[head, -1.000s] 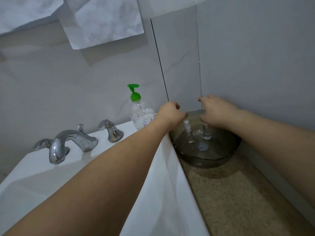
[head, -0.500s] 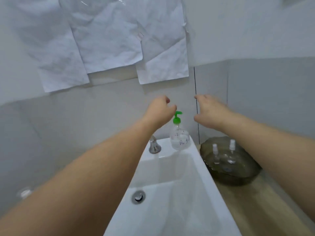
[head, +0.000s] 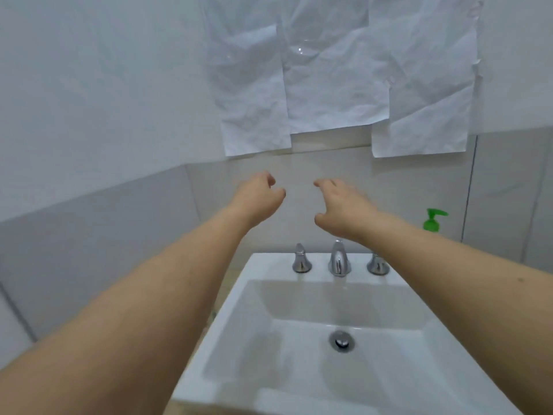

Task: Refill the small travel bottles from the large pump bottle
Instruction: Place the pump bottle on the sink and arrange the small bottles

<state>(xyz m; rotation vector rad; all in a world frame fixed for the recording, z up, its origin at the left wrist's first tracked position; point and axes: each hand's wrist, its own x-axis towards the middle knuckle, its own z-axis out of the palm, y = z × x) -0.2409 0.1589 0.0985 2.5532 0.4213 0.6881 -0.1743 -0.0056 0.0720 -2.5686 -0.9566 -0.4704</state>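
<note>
Hands: both are raised in the air in front of the wall, above the sink, and neither touches anything.
Left hand: its fingers are loosely curled inward and it holds nothing; it floats over the left side of the basin, level with the right hand and a little apart from it.
Right hand: its fingers are relaxed and slightly bent, the thumb hangs below, and its grasp is empty; its forearm crosses in front of the right tap handle.
Pump bottle: only the green pump head shows, at the far right behind the right forearm, close to the wall (the body of the bottle is hidden by the arm).
Travel bottles: they do not show in this view.
Sink: a white rectangular basin fills the lower middle, with a metal drain in its floor.
Tap: a chrome spout stands at the back rim in the middle, with one chrome handle to its left and another to its right, partly covered by the arm.
Paper: several crumpled white sheets hang on the wall above the hands, overlapping one another.
Wall: pale grey above, with large grey tiles below, running behind the sink.
</note>
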